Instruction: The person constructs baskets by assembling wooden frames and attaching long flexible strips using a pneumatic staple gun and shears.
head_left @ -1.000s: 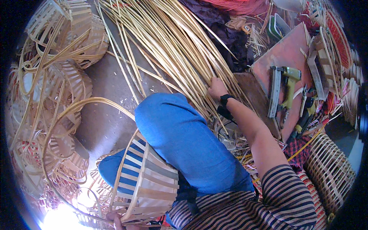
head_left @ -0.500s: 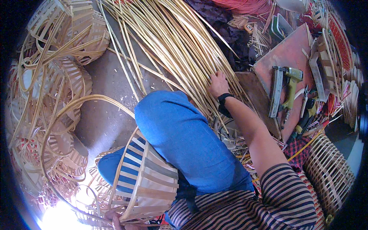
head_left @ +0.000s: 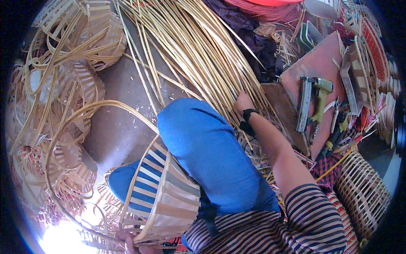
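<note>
A half-made wooden-strip basket (head_left: pixel 173 194) leans on its side against my blue-clad leg, its slats spread in a ring. At its lower rim my left hand (head_left: pixel 129 242) is closed on it, partly cut off by the picture's lower edge. A long bent cane (head_left: pixel 53 148) loops out from the basket to the left. Ahead, my right hand (head_left: pixel 244 103) is closed at the near right part of a big bundle of pale cane rods (head_left: pixel 198 51); its fingertips are hidden among the rods.
Several unfinished baskets (head_left: pixel 72 93) are heaped on the left. To the right, a green nail gun (head_left: pixel 319 99) lies on a reddish board (head_left: pixel 292 72), with pliers (head_left: pixel 335 114) beside it. A woven basket (head_left: pixel 363 182) lies at the lower right. Pink strands (head_left: pixel 270 12) lie at the back.
My right hand has closed from spread fingers into a grip on the rods and drawn slightly nearer. My left hand and the basket stay nearly in place.
</note>
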Demonstrator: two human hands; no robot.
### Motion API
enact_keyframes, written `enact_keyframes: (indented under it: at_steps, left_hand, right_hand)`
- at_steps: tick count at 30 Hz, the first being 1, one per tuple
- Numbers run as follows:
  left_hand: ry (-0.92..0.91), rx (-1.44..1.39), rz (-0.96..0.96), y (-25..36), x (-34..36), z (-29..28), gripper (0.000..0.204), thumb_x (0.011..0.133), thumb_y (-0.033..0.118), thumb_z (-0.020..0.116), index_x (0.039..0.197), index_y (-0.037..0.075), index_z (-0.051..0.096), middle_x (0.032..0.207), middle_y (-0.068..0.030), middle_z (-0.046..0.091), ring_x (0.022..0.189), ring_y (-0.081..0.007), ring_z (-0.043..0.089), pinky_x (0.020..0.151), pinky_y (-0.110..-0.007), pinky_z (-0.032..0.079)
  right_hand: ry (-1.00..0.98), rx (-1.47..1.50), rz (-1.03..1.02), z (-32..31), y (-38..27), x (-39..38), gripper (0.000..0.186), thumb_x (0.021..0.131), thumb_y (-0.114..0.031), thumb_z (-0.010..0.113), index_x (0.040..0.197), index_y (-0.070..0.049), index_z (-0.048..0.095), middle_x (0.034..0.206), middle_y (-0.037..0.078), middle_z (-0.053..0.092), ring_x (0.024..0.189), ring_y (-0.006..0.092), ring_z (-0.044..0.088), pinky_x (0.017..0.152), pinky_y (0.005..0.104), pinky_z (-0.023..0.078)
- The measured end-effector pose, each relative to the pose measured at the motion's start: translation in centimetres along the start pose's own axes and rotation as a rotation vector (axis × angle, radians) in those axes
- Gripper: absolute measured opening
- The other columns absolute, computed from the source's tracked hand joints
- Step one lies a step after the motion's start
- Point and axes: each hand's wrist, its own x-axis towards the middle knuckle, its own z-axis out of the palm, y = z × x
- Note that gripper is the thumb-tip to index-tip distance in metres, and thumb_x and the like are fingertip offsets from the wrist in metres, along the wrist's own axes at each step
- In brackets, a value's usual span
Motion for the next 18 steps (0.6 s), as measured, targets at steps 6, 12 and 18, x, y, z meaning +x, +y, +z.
enact_keyframes:
  at_steps: [6, 12, 18]
  left_hand:
    - [0.002, 0.043, 0.000, 1.2, -0.1, -0.5, 0.035, 0.078, 0.033, 0.032, 0.086, 0.001, 0.045, 0.076, -0.0191, 0.048, 0.062, -0.0269, 0.048, 0.053, -0.036, 0.041]
    - [-0.006, 0.148, 0.038, 3.3, -0.5, -1.9, 0.036, 0.078, 0.034, 0.032, 0.085, 0.000, 0.045, 0.075, -0.0193, 0.048, 0.061, -0.0274, 0.048, 0.052, -0.036, 0.042]
    - [0.131, 0.228, 0.008, 2.7, 0.2, 1.3, 0.037, 0.079, 0.034, 0.032, 0.084, 0.001, 0.045, 0.077, -0.0201, 0.049, 0.062, -0.0278, 0.048, 0.053, -0.037, 0.042]
  right_hand:
    - [0.271, -0.020, 0.149, 0.8, 0.7, -1.4, 0.020, 0.069, -0.007, 0.046, 0.087, -0.001, 0.044, 0.085, 0.020, 0.049, 0.082, 0.0346, 0.048, 0.072, 0.0413, 0.039]
    - [0.227, -0.057, 0.205, 1.8, 2.1, -1.2, 0.019, 0.070, -0.009, 0.046, 0.086, 0.000, 0.048, 0.090, 0.019, 0.050, 0.085, 0.0342, 0.049, 0.072, 0.0393, 0.042]
    - [0.005, 0.005, 0.154, 0.5, 1.6, -1.5, 0.022, 0.072, -0.019, 0.044, 0.079, 0.001, 0.052, 0.082, 0.020, 0.054, 0.080, 0.0338, 0.051, 0.071, 0.0395, 0.041]
